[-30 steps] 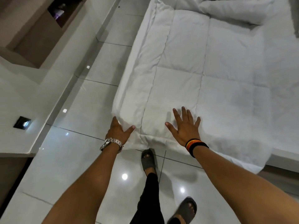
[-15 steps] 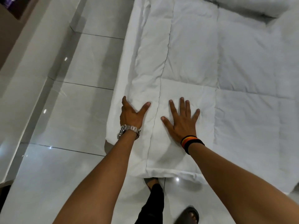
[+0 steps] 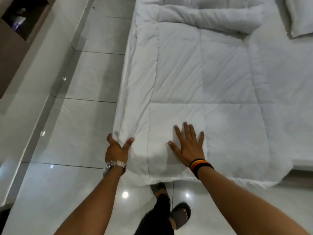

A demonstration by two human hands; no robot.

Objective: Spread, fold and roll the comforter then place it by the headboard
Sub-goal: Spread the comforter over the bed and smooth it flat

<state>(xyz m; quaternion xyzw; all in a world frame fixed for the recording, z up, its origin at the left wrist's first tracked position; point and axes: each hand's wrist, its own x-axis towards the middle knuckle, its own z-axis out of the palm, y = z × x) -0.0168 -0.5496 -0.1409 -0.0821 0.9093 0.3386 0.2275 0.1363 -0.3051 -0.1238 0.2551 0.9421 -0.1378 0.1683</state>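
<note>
- Comforter (image 3: 194, 82): white, quilted in big stitched panels, lies spread flat over the bed (image 3: 301, 167), running from the near foot end toward the far end; its near-left corner hangs a little past the bed edge over the floor (image 3: 76, 124).
- Far end of it is bunched into a loose ridge, near a pillow (image 3: 303, 19) at far right.
- Left long edge looks folded inward as a narrow strip, with a seam line beside it.
- Left hand (image 3: 116, 150), at the near-left edge: thumb and fingers spread in a V, straddling or lightly pinching the folded strip; cannot tell whether cloth is actually gripped underneath.
- Right hand (image 3: 189, 146): palm down, fingers spread wide, pressing flat on the near panel, just right of the seam.
- Handling judgement: soft, puffy, limp, with no stiffness; it will sag and slump wherever it is unsupported. Probably light for its bulk but awkward and airy, and it will spring back after pressing.
- Cotton-like cover, not slippery; likely to drag on the sheet rather than slide.
- Best hold: corners and stitched edges or seams, a full-hand grab with both hands well apart. Pinching mid-panel would just lift a tuft.
- Not fragile; main risk is uneven folds and an edge trailing on the floor.
</note>
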